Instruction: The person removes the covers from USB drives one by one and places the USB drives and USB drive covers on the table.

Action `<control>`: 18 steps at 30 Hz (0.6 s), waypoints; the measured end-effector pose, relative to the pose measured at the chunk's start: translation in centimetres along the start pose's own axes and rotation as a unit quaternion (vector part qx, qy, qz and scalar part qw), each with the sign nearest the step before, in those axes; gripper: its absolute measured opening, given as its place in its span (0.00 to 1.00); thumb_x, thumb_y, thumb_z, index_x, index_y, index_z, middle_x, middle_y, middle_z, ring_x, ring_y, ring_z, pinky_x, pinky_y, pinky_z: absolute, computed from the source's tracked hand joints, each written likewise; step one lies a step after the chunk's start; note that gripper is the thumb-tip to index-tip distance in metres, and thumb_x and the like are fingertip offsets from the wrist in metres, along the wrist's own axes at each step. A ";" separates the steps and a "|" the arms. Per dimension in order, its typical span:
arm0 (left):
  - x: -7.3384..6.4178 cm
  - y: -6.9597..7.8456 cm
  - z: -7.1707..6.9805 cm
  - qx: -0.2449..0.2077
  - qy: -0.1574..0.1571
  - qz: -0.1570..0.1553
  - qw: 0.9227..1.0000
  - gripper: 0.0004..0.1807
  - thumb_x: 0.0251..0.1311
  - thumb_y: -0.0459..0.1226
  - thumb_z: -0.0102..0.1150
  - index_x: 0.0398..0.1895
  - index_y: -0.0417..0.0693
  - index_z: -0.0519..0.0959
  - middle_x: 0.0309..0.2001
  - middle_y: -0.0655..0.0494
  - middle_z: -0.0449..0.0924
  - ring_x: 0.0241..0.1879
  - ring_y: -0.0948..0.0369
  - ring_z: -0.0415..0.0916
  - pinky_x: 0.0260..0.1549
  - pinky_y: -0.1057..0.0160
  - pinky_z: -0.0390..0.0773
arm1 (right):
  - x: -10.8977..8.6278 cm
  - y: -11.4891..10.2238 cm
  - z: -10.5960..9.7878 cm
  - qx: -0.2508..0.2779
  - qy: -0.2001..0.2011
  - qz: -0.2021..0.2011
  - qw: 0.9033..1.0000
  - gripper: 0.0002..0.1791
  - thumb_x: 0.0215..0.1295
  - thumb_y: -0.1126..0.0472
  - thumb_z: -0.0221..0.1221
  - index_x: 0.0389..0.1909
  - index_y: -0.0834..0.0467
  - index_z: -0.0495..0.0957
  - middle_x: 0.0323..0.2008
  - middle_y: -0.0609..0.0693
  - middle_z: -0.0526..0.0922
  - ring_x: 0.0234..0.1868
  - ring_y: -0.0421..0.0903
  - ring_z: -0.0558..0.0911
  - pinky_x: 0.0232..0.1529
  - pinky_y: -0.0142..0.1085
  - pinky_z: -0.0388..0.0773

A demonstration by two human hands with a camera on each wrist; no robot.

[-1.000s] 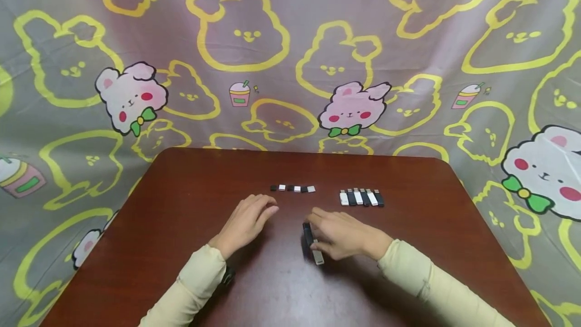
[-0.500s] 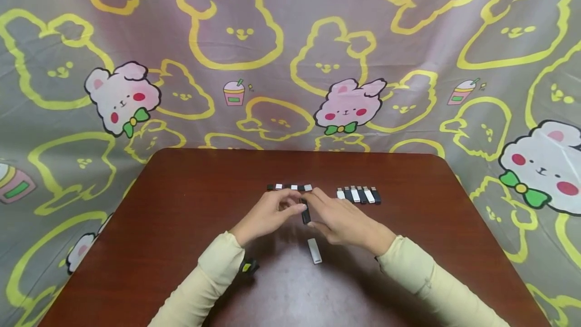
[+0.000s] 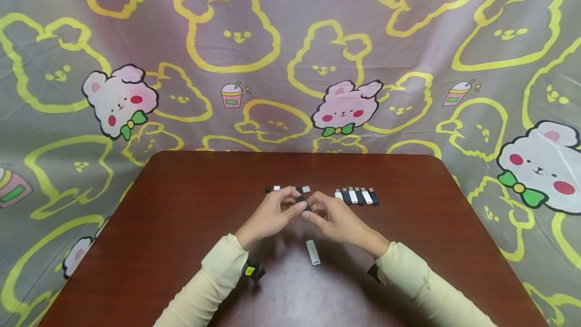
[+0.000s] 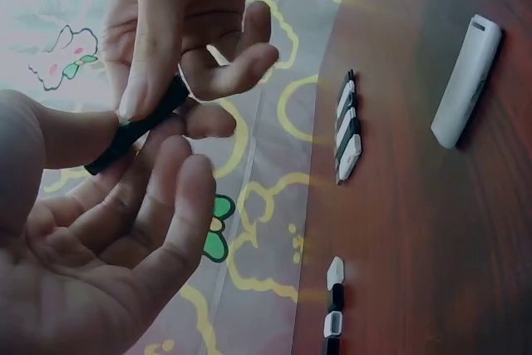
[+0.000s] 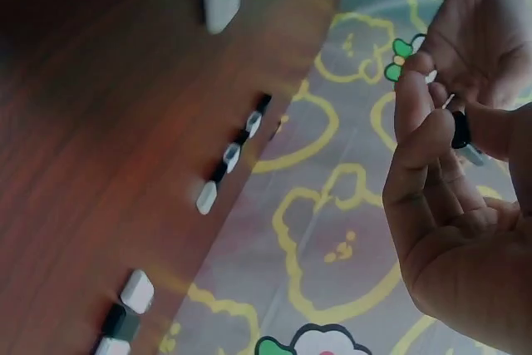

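Both hands meet over the middle of the table around a black USB stick (image 3: 302,203). My left hand (image 3: 271,214) pinches one end between thumb and fingers. My right hand (image 3: 337,217) pinches the other end; its thumb lies on the stick in the left wrist view, where the black body (image 4: 137,132) runs slantwise between both hands. Fingers hide part of it. In the right wrist view a small dark end (image 5: 460,129) shows between thumb and forefinger. A white USB stick (image 3: 312,253) lies on the table nearer the person, below the hands.
Behind the hands is a row of small black and white caps (image 3: 306,189), partly covered by the left hand. To the right, several uncapped black and white USB sticks (image 3: 353,195) lie side by side. A patterned curtain (image 3: 281,79) hangs behind the table (image 3: 204,175).
The right hand has carried the black USB stick away from beside the white one, up and slightly left. The left hand has moved right and taken hold of it too.
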State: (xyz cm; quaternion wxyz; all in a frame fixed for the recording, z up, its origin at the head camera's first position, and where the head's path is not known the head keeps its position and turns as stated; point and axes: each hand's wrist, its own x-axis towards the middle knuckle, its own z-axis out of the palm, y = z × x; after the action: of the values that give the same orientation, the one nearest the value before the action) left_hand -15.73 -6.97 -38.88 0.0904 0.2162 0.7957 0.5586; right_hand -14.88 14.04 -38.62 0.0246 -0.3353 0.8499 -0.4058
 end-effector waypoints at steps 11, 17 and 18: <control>-0.3 0.3 0.3 0.043 -0.032 0.009 0.999 0.07 0.69 0.40 0.61 0.33 0.48 0.82 0.25 0.47 0.83 0.24 0.63 0.78 0.24 0.69 0.73 | -0.7 0.7 0.1 0.050 -0.042 -0.019 0.998 0.03 0.74 0.60 0.59 0.41 0.54 0.80 0.19 0.39 0.70 0.18 0.30 0.65 0.21 0.26 0.65; -0.2 -0.7 -0.6 0.010 -0.038 0.015 0.999 0.08 0.70 0.37 0.60 0.34 0.44 0.83 0.23 0.43 0.82 0.26 0.49 0.81 0.24 0.66 0.78 | -1.2 1.1 -0.3 0.053 -0.060 -0.014 0.997 0.11 0.76 0.58 0.56 0.54 0.50 0.82 0.32 0.44 0.82 0.19 0.30 0.65 0.23 0.26 0.68; -0.1 -0.9 -0.9 0.005 -0.021 0.009 1.000 0.07 0.70 0.37 0.60 0.35 0.44 0.84 0.23 0.43 0.82 0.26 0.48 0.81 0.25 0.63 0.80 | -1.4 1.2 -0.5 0.053 -0.064 -0.005 0.997 0.14 0.77 0.58 0.55 0.58 0.50 0.81 0.35 0.44 0.83 0.19 0.30 0.63 0.22 0.27 0.68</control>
State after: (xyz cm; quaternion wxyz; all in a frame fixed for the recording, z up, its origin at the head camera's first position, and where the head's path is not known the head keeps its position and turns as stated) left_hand -16.22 -8.09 -39.42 0.1010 0.2351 0.7942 0.5511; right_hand -14.66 15.76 -39.44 0.0945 -0.3630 0.8220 -0.4285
